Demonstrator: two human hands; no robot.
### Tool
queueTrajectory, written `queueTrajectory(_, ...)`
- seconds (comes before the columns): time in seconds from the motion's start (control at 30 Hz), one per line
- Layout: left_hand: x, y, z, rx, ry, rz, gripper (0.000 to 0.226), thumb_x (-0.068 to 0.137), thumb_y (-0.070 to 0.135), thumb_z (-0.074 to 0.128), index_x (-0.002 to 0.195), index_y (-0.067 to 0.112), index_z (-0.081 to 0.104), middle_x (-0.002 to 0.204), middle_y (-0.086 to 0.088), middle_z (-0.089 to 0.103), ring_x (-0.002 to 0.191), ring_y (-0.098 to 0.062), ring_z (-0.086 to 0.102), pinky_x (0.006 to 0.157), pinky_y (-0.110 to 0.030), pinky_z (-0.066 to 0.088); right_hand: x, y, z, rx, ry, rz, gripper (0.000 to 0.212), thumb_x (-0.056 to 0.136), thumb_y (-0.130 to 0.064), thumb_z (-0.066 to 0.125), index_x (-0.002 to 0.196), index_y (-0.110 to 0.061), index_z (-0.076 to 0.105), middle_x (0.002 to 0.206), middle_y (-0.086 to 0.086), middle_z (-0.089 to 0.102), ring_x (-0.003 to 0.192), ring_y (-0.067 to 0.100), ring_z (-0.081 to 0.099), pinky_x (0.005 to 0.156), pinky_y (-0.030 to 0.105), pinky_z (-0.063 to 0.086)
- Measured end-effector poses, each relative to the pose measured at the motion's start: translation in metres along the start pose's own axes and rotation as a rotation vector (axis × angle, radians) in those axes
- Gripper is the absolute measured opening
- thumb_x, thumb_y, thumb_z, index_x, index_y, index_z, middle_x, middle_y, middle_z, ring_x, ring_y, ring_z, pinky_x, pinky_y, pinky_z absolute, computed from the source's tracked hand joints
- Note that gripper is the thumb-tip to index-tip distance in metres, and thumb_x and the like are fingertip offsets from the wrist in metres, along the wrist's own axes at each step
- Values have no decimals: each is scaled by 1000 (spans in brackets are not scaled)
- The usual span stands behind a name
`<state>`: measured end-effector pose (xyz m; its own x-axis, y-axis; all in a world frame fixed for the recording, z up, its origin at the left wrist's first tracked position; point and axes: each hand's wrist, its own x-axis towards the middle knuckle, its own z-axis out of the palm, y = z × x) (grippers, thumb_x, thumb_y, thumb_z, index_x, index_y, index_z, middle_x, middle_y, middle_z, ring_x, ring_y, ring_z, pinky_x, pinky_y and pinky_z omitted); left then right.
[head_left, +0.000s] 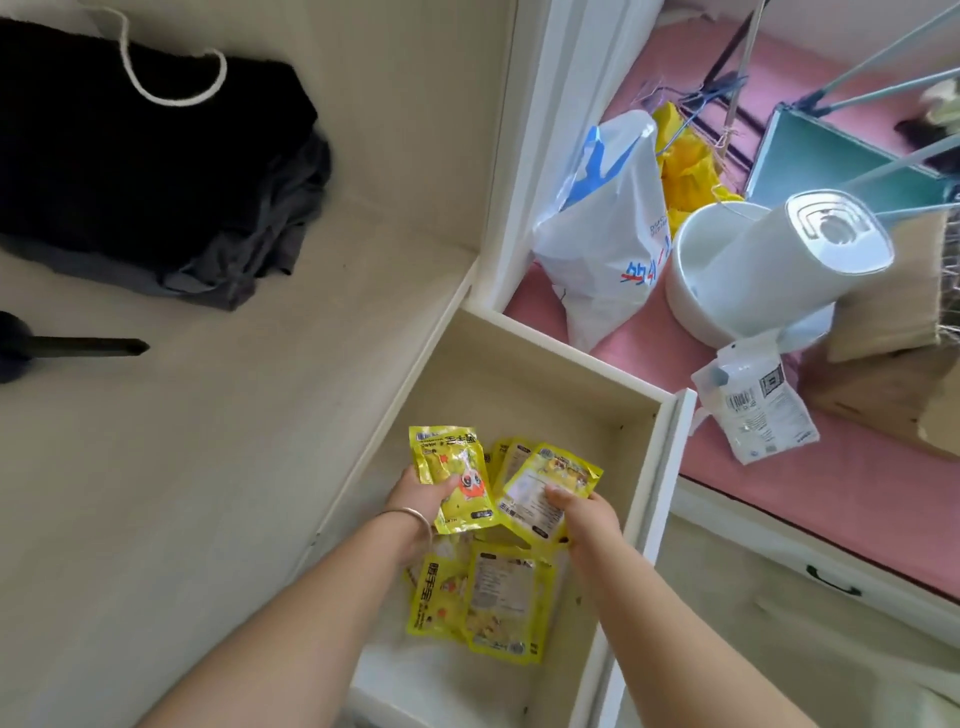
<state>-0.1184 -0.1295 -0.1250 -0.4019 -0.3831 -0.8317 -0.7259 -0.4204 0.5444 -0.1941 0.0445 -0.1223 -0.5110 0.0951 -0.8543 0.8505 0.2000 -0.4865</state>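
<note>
yellow pkts (506, 597) x5 seen, drawer (519, 364) x1 | L hand (421, 499): curled, pinches 1 pkt | R hand (592, 519): curled, grips 1 pkt | 2 pkts lie loose, near end

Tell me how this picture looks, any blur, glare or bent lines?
Head view: soft, even daylight, no hard shadows; the wide lens bows the drawer rim; print on the yellow packets in the left hand and right hand is blurred; the black clothes lose detail.
</note>
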Motion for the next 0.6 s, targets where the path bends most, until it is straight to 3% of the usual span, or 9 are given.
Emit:
queueTrajectory(0.1,27,3,7,214,41,61,50,78,27,73,120,11,51,120,-8,62,107,-28,62,94,-39,49,18,2,8,49,15,52,19,82,-13,71,96,-15,59,94,5,66,91,30,64,72,40,52)
queueTrajectory(0.17,38,4,14,374,75,100,69,74,35,75,130,11,43,133,-9,54,120,-29,53,101,-36,43,26,5,13,81,23,78,21,82,-13,70,98,-15,57,93,5,65,90,30,63,66,36,50)
queueTrajectory(0.27,49,8,25,492,108,147,80,70,40,77,133,9,39,135,-13,51,122,-30,51,98,-35,41,35,7,22,115,59,79,22,82,-12,69,100,-13,56,98,8,65,90,31,64,72,38,52)
queueTrajectory(0.4,59,15,32,582,136,191,61,72,39,76,116,10,44,117,-16,61,101,-33,59,83,-35,47,47,2,26,21,83,41,29,85,-15,68,112,-8,58,112,11,66,99,30,63,88,39,50)
queueTrajectory(0.53,63,18,34,655,161,177,55,77,29,72,118,8,42,121,-18,58,108,-37,57,85,-38,47,53,-4,23,-78,124,36,50,87,-17,66,133,-6,49,129,13,60,115,31,58,99,40,46)
queueTrajectory(0.6,61,18,33,666,176,165,59,76,28,73,122,9,41,122,-18,58,109,-37,57,86,-39,47,51,-6,23,-109,146,20,53,87,-17,65,135,-6,46,132,11,57,117,31,56,95,36,46)
